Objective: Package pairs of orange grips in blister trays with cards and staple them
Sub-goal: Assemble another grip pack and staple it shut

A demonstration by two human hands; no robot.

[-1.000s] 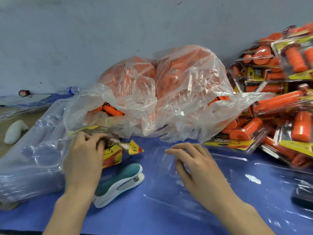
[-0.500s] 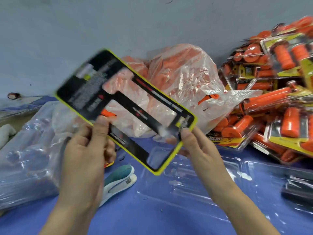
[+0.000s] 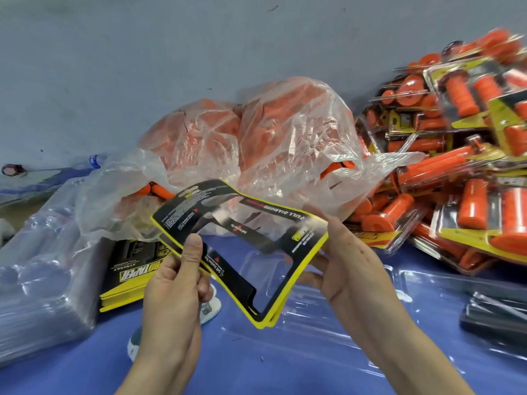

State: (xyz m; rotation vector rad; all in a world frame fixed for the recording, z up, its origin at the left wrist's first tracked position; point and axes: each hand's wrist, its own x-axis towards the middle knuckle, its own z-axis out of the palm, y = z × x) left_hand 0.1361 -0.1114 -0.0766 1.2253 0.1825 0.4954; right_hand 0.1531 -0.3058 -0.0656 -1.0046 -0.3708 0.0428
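Card (image 3: 219, 266): black with a yellow border and cut-out windows, printed face up, held in the air above the Table (image 3: 256, 372); bowed upward through the middle. Second yellow edge shows beneath, so possibly two cards held together.
Left hand (image 3: 174, 292): pinches left side of Card, thumb flat on top, fingers curled underneath.
Right hand (image 3: 350, 269): grips right edge of Card, thumb along the edge, fingers spread beneath.
Blister tray (image 3: 313, 323): clear, lies flat on the blue surface directly below Card, near both wrists.
Stapler (image 3: 209, 309): white and teal, on the blue surface, mostly hidden behind the left wrist.
Card stack (image 3: 128, 275): yellow-edged pile just left of the left hand, far end tucked under the bag's loose plastic.
Tray stack (image 3: 42, 280): clear nested trays, far left, touching Card stack.
Bag of grips (image 3: 271, 143): crumpled clear plastic full of orange grips, against the grey wall, behind Card.
Finished packs (image 3: 456, 166): heap of sealed trays holding orange grips and yellow cards, right side, leaning on the wall.
Dark object (image 3: 496, 312): at right edge under clear plastic; cannot tell what it is.
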